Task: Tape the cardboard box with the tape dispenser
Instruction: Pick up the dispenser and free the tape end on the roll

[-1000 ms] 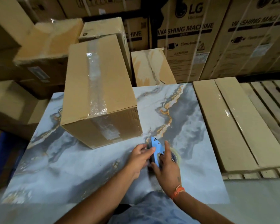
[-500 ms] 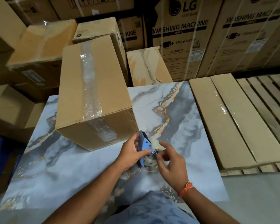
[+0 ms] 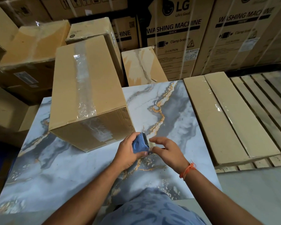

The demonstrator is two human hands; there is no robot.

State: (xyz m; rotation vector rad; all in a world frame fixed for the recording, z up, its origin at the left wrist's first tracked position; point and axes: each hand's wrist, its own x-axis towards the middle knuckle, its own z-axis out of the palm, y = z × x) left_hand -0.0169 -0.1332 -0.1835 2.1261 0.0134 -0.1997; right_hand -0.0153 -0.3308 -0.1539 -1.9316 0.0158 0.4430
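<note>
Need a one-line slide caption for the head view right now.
Left hand grips blue tape dispenser beside taped cardboard box; right hand open at its tape end.

A matt brown cardboard box (image 3: 88, 98) is seen sealed with glossy, wrinkled clear tape (image 3: 83, 82) on a polished marble-patterned slab (image 3: 177, 111) (grey, white and gold veining). A blue plastic tape dispenser (image 3: 139, 143) is gripped. Flat cartons (image 3: 225, 119) are wrapped in shiny film beside rough wooden pallet slats (image 3: 266, 98).

arms: bare, no sleeves | right wrist: orange thread band (image 3: 187, 170) | clothing: blue patterned fabric (image 3: 152, 210)
</note>
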